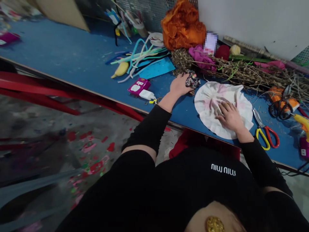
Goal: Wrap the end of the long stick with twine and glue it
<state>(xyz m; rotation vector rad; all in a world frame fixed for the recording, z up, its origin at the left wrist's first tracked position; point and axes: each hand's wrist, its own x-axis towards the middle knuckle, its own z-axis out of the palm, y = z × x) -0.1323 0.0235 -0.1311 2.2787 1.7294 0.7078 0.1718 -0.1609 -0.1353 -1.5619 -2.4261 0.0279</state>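
Observation:
My left hand (180,85) is curled round a small dark crumpled bundle (192,79) with colourful specks, at the middle of the table; its exact kind is unclear. Some fingertips are hidden. To the right lies a round white cloth (205,100) with pink stains and a wrinkled surface. Flat on it rests my right hand (230,117), fingers stretched out and slightly spread. Beside the cloth's right edge lie scissors (265,132) with one yellow and one red handle.
Dry twigs (246,72) lie along the back, near orange crumpled material (182,25) and magenta cloth (201,58). Left are pipe cleaners (142,54), a blue sheet (156,68), a yellow banana-like object (120,70) and a magenta box (138,86). Black-handled scissors (281,108) lie right.

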